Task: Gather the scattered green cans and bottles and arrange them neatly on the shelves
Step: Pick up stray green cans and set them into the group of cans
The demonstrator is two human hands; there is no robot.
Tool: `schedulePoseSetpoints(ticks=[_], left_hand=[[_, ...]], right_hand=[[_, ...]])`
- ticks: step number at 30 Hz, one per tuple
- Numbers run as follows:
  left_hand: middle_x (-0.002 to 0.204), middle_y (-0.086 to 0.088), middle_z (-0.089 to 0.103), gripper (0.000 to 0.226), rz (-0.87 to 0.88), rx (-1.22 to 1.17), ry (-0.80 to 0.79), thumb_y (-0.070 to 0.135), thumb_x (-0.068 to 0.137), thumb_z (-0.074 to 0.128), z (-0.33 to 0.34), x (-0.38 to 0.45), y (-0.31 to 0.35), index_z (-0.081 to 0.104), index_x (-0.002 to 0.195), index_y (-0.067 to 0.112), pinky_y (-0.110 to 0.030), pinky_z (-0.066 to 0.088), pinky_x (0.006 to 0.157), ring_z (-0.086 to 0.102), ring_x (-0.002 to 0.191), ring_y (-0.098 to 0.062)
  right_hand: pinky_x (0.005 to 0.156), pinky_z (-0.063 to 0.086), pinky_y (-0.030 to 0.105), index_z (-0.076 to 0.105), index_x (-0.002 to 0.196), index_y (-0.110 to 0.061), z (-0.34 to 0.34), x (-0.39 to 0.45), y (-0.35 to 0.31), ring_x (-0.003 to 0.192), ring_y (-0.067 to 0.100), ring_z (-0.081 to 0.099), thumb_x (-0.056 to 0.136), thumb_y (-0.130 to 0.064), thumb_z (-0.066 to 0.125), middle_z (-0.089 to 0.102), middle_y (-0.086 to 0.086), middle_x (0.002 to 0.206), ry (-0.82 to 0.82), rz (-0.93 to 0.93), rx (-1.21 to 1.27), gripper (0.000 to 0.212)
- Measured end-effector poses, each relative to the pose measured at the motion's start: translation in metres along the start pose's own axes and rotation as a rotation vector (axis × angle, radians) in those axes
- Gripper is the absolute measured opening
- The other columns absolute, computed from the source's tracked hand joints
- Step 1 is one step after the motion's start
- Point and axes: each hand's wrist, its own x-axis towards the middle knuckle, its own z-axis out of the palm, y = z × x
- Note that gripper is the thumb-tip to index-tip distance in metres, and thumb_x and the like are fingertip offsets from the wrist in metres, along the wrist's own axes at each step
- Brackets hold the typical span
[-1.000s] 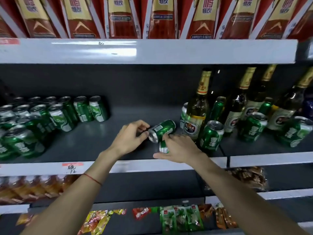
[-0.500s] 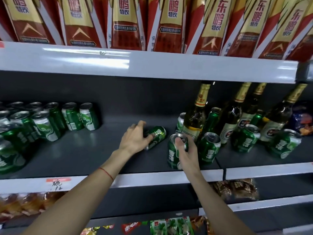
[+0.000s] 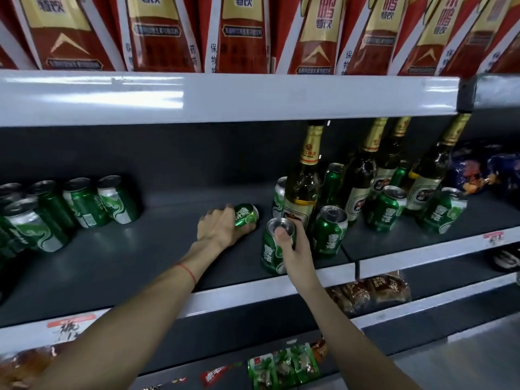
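Note:
My left hand is closed around a green can that lies on its side on the dark shelf. My right hand grips an upright green can near the shelf's front edge, thumb on its top. Just right of it stand another green can and a tall bottle with a gold neck. More bottles and cans are mixed at the right. A neat group of green cans fills the shelf's left end.
Red and gold cartons line the shelf above, its white edge overhanging. Blue snack bags sit at far right. Packaged snacks lie on lower shelves. Bare shelf floor stretches between the left cans and my hands.
My left hand has lowered the lying can onto the shelf and closed over it. My right hand stood its can upright near the front edge. The view has tilted up and shifted left.

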Motion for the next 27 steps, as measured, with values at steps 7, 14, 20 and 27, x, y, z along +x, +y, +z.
schedulePoseSetpoints(ticks=[7,14,20,27], left_hand=[[0.112,0.004,0.067,0.071,-0.048,-0.646,0.205,0.055,0.078,0.084,0.004,-0.032,-0.013,0.049,0.131,0.022,-0.036,0.051,0.092,0.065,0.113,-0.025],[0.105,0.012,0.065,0.067,-0.061,-0.868,0.234,0.026,0.072,0.095,0.016,-0.065,-0.021,0.049,0.120,0.019,0.000,0.043,0.068,0.060,0.090,0.006],[0.109,0.015,0.064,0.065,-0.030,-0.861,0.196,0.025,0.076,0.092,0.019,-0.072,-0.018,0.047,0.122,0.020,0.000,0.043,0.070,0.061,0.094,0.007],[0.111,0.015,0.066,0.063,-0.025,-0.871,0.179,0.030,0.080,0.089,0.020,-0.077,-0.018,0.045,0.125,0.029,-0.002,0.044,0.071,0.061,0.098,0.007]], right_hand=[[0.093,0.044,0.008,0.061,0.126,-0.018,-0.001,0.004,0.006,0.110,-0.004,0.063,0.088,-0.061,0.057,0.070,-0.020,0.110,0.021,-0.002,-0.010,0.058],[0.091,0.043,0.007,0.062,0.119,-0.021,-0.002,0.005,0.007,0.104,-0.006,0.063,0.088,-0.059,0.055,0.069,-0.027,0.104,0.003,-0.008,-0.003,0.050],[0.094,0.044,0.009,0.062,0.121,-0.021,-0.002,0.005,0.008,0.109,-0.001,0.064,0.088,-0.061,0.056,0.070,-0.021,0.108,-0.005,-0.019,0.011,0.052],[0.094,0.046,0.013,0.063,0.120,-0.020,0.000,0.002,0.003,0.107,0.000,0.065,0.088,-0.059,0.059,0.071,-0.014,0.109,0.030,-0.032,0.001,0.051]])
